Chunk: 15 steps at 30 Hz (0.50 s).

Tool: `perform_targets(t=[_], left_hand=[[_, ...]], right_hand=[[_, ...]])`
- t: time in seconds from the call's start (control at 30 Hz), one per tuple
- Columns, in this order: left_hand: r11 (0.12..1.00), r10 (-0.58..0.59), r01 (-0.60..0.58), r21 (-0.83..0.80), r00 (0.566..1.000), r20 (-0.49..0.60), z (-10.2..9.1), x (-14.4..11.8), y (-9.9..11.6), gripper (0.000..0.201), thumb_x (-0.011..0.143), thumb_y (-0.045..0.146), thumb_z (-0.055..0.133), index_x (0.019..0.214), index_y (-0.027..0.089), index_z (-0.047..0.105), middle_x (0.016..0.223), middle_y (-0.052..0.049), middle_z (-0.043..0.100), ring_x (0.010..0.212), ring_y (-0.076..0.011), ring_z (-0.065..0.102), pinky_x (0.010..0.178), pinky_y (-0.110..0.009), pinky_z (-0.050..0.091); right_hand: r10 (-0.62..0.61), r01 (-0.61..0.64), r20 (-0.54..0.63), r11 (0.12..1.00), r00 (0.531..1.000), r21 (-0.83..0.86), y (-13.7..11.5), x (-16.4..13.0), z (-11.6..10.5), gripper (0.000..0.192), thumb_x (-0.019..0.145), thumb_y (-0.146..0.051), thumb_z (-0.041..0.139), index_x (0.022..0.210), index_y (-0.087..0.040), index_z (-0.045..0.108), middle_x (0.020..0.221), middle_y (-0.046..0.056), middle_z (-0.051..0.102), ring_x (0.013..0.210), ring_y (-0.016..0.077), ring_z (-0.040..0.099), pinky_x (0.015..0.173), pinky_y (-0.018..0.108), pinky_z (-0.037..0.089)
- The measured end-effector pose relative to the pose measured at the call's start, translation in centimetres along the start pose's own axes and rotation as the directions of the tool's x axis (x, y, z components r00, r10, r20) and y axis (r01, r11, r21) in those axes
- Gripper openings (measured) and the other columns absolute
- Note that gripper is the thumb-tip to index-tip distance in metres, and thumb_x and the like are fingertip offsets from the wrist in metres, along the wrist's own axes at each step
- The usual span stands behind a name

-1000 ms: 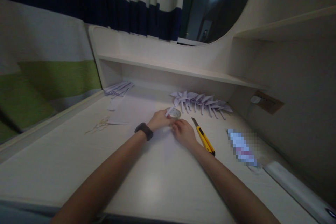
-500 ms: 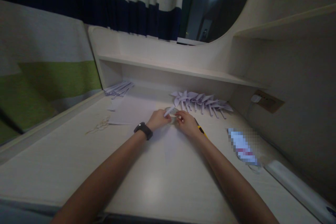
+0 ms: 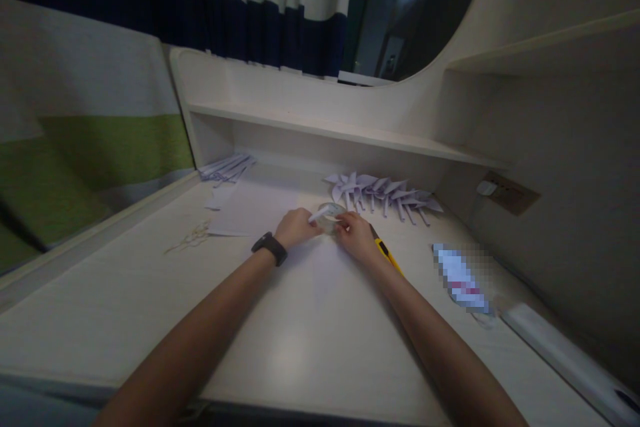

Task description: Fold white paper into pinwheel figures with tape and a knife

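My left hand (image 3: 295,227), with a dark watch on its wrist, pinches a small rolled white paper piece (image 3: 320,215) on the pale desk (image 3: 300,347). My right hand (image 3: 356,235) grips a roll of clear tape (image 3: 331,212), tilted up off the desk between the two hands. The paper piece rests against the roll. A yellow utility knife (image 3: 389,256) lies just right of my right wrist, partly hidden by it.
A row of folded pale paper pinwheels (image 3: 385,195) lies behind the hands under the shelf. Paper sheets (image 3: 235,217) and a stack of strips (image 3: 225,168) lie at the back left, scissors (image 3: 190,237) near them. A blurred packet (image 3: 460,279) lies at right.
My right hand moved forward from beside the knife to the tape roll and took hold of it; the roll is tilted up from lying flat. My left hand stayed by the paper piece.
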<state>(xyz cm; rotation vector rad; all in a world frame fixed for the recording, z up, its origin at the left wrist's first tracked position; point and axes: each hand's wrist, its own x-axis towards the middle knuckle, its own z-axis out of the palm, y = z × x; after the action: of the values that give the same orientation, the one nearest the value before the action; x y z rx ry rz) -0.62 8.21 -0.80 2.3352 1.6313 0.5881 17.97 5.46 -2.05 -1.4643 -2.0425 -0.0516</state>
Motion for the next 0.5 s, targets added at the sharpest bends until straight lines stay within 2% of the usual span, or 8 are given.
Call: perform_targets(t=[0.07,0.13,0.27,0.4,0.5], left_hand=[[0.999,-0.008,0.009,0.036,1.000,-0.029,0.3,0.0,-0.1,0.027,0.076,0.036,0.054,0.076,0.015,0.072,0.074,-0.012,0.068,0.071,-0.0218,0.063,0.059,-0.026,0.038],[0.999,-0.018,0.019,0.041,0.999,-0.030,0.4,0.0,-0.2,0.026,0.076,0.031,0.051,0.076,0.014,0.071,0.072,-0.013,0.068,0.069,-0.0217,0.063,0.058,-0.026,0.038],[0.999,-0.029,0.029,0.020,1.000,0.002,0.4,0.2,-0.6,0.024,0.074,0.030,0.053,0.075,0.013,0.071,0.070,-0.013,0.067,0.065,-0.0207,0.062,0.056,-0.026,0.038],[0.999,-0.037,0.038,-0.036,0.999,0.020,0.2,0.0,-0.8,0.022,0.073,0.031,0.057,0.077,0.015,0.070,0.072,-0.012,0.068,0.065,-0.0201,0.062,0.055,-0.025,0.038],[0.996,-0.060,0.060,-0.071,0.998,0.006,0.1,-0.2,-0.7,0.021,0.074,0.032,0.057,0.074,0.015,0.069,0.071,-0.012,0.068,0.065,-0.0206,0.062,0.056,-0.026,0.038]], right_hand=[[0.028,-0.028,-0.006,0.998,1.000,-0.063,-0.2,-0.5,-0.7,0.031,0.084,-0.017,0.050,0.114,-0.015,0.057,0.112,0.008,0.060,0.092,0.0165,0.058,0.082,0.025,0.042],[0.092,-0.090,-0.001,0.976,0.996,-0.197,-0.1,-1.5,-2.0,0.033,0.086,-0.022,0.049,0.118,-0.015,0.054,0.114,0.011,0.059,0.097,0.0200,0.057,0.083,0.028,0.042],[0.304,-0.251,0.033,0.840,0.952,-0.481,1.2,-4.1,-5.1,0.035,0.088,-0.038,0.046,0.106,-0.010,0.058,0.102,0.018,0.061,0.098,0.0298,0.057,0.078,0.037,0.044],[0.463,-0.335,0.105,0.762,0.880,-0.555,2.4,-5.9,-6.4,0.051,0.086,-0.055,0.043,0.101,-0.009,0.059,0.100,0.020,0.060,0.094,0.0314,0.060,0.074,0.039,0.045],[0.528,-0.375,0.134,0.737,0.838,-0.562,2.9,-6.2,-6.1,0.051,0.085,-0.056,0.042,0.099,-0.010,0.060,0.099,0.019,0.062,0.091,0.0307,0.062,0.071,0.038,0.046]])
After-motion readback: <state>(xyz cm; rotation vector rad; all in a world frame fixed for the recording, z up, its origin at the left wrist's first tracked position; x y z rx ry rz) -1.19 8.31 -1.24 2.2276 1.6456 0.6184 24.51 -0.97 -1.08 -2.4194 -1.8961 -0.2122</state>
